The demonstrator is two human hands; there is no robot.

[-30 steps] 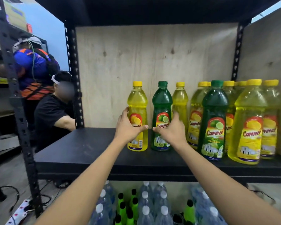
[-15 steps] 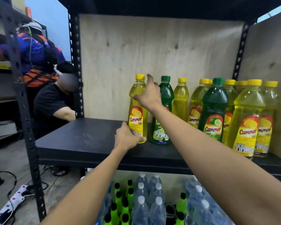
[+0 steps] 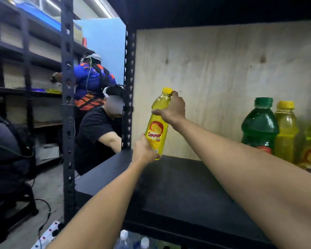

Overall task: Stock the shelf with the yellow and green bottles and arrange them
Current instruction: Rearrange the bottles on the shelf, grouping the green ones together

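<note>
Hands' grips, left (image 3: 144,151) and right (image 3: 172,109), clasp yellow bottle (image 3: 156,130) on black shelf (image 3: 187,186).

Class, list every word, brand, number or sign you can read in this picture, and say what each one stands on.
"Cammer": red label of the yellow bottle held by the left hand and right hand.
Small print and barcode beneath it: too small to read.
Green bottle label: mostly hidden, unreadable.
Yellow bottles at the right: labels blurred, unreadable.
</note>
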